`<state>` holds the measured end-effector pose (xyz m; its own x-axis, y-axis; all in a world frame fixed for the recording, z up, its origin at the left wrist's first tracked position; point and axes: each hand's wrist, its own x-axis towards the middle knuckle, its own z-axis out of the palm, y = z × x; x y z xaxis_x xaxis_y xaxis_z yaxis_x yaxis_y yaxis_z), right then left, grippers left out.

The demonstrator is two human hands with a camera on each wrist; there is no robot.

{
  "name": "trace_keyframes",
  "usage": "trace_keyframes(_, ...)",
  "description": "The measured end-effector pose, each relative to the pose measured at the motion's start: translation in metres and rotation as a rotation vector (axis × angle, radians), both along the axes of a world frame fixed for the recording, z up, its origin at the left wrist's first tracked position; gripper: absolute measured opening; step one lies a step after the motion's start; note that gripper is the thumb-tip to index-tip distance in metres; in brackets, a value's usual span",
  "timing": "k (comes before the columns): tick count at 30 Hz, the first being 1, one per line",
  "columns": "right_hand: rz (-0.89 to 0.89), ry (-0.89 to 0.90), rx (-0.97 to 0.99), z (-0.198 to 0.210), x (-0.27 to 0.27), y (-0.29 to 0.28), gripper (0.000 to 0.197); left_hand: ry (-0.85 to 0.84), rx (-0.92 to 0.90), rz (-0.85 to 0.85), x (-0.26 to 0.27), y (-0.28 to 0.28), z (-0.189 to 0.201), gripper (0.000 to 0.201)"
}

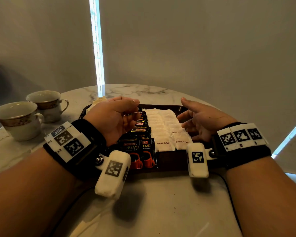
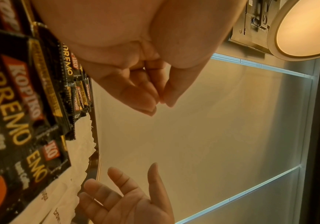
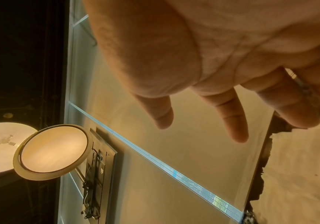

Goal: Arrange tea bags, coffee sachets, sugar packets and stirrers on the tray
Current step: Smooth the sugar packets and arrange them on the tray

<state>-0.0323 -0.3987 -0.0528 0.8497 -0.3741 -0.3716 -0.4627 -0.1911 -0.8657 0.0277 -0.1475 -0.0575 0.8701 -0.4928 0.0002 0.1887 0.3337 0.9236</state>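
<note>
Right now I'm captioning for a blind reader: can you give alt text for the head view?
Two hands hover over a dark tray of black coffee sachets and white sugar packets; the left hand is curled, the right hand open. Two teacups stand left of it on the marble table.

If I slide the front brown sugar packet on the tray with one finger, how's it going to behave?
The front brown sugar packet is a small, puffy paper pouch, so it is probably light and slides easily on the tray. It overlaps the packets behind it, so a push would likely shift those too. The paper looks soft and may crumple rather than stay stiff.
</note>
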Motion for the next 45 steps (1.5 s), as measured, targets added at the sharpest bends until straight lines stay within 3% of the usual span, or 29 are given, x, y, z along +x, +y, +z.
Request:
trace_keyframes(18,-0.095,0.033,0.157,0.000,0.007,0.007,0.070,0.024,-0.021,0.035,0.006,0.009,0.007,0.009)
trace_keyframes(24,-0.107,0.106,-0.076,0.017,0.024,0.004,0.072,0.055,-0.042,0.072,0.009,0.016,0.013,0.009)
trace_keyframes(29,-0.116,0.178,0.047,0.014,0.049,0.001,0.086,0.081,-0.040,0.092,0.013,0.020,0.011,0.015)
trace_keyframes(33,-0.069,0.246,-0.040,0.007,0.069,-0.002,0.088,0.096,-0.071,0.112,0.018,0.020,0.011,0.013)
trace_keyframes(37,-0.145,0.212,-0.181,0.001,0.091,-0.014,0.096,0.098,-0.086,0.105,0.021,0.021,0.011,0.011)
trace_keyframes(45,-0.047,0.171,-0.097,0.016,0.100,0.003,0.096,0.095,-0.092,0.090,0.024,0.022,0.013,0.008)
